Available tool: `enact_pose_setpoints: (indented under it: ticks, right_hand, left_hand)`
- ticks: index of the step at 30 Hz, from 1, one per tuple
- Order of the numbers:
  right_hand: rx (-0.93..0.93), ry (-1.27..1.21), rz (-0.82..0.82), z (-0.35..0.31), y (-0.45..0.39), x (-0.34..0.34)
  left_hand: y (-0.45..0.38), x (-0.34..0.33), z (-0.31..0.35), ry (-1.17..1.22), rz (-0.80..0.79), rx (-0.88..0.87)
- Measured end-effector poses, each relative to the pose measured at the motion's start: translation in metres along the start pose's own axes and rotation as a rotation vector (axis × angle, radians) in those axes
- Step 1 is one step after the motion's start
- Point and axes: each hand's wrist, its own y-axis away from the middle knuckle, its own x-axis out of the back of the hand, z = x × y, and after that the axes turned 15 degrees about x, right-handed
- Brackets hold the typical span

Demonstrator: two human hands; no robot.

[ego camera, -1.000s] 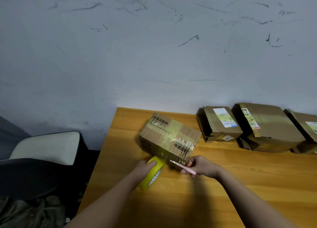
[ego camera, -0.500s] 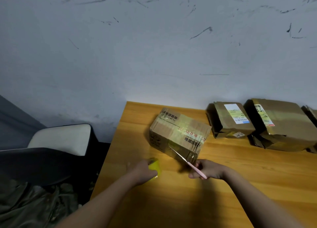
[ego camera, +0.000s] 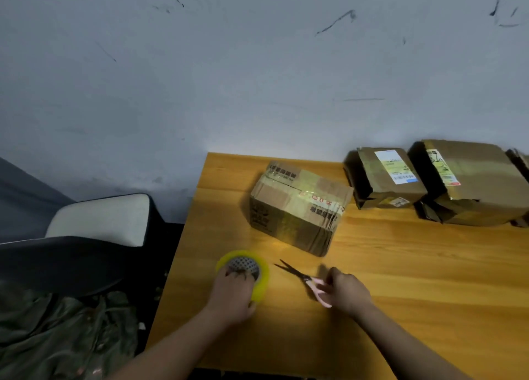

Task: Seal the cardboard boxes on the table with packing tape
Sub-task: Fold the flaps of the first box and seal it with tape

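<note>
While the left hand (ego camera: 233, 292) is resting on the yellow tape roll (ego camera: 246, 271), with its fingers curled over the rim and into the patterned core, the right hand (ego camera: 345, 291) is holding the pink-handled scissors (ego camera: 303, 278) by the handles, blades pointing up and left toward the nearest cardboard box (ego camera: 299, 205). That box is sitting on the wooden table (ego camera: 400, 279) just beyond both hands, apart from them, and glossy tape is already showing across its top and down its near end, so it looks sealed or nearly so (whether the strip has been cut free of the roll cannot be made out here). Two more boxes with shipping labels, a smaller labelled box (ego camera: 386, 179) and a larger labelled box (ego camera: 469, 179), are lying against the wall to the right, their flaps looking loose, and the edge of another is showing at the far right. The step in hand appears to be setting the tools down between boxes. To do it well, the person should be keeping the roll flat where the tape's free end stays findable, laying the scissors with blades closed and pointing away from the hands, and leaving both within reach before pulling over the next box.
</note>
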Motion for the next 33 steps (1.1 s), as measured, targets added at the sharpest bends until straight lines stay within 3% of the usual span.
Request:
enact_pose_setpoints:
  ticks: [5,9,10,11,13,15,17,20,22,24,26,33]
  right_hand:
    - [-0.155,0.071,0.108,-0.016,0.012,-0.043]
    - [-0.119,0.098,0.087,-0.020,0.013,-0.049]
    - [-0.089,0.110,0.111,-0.020,0.014,-0.045]
    - [-0.028,0.122,0.191,-0.019,0.015,-0.039]
    - [0.208,0.181,0.499,-0.019,0.011,-0.023]
    - [0.490,0.309,0.810,-0.026,0.001,0.005]
    - [0.563,0.375,0.932,-0.040,-0.015,0.041]
    - [0.417,0.409,0.821,-0.044,-0.048,0.080]
    - [0.369,0.429,0.628,-0.040,-0.065,0.084]
    - [0.366,0.452,0.546,-0.034,-0.076,0.082]
    - [0.378,0.476,0.529,-0.031,-0.079,0.078]
    - [0.396,0.503,0.543,-0.022,-0.091,0.076]
  left_hand:
    - [0.009,-0.009,0.008,-0.078,-0.021,-0.110]
    - [0.009,-0.016,0.007,-0.094,-0.032,-0.216]
    - [0.006,-0.021,0.006,-0.071,0.033,-0.234]
    - [0.001,-0.025,0.004,-0.064,0.074,-0.267]
    - [-0.009,-0.014,-0.001,0.073,0.111,-0.291]
    - [-0.025,0.011,-0.004,0.305,0.368,-0.250]
    - [-0.051,0.041,-0.004,0.440,0.615,-0.213]
    - [-0.093,0.081,-0.003,0.408,0.707,-0.202]
    - [-0.116,0.093,-0.004,0.283,0.618,-0.228]
    - [-0.130,0.092,-0.004,0.204,0.505,-0.267]
    - [-0.138,0.086,-0.001,0.170,0.458,-0.283]
    - [-0.150,0.079,0.003,0.198,0.520,-0.296]
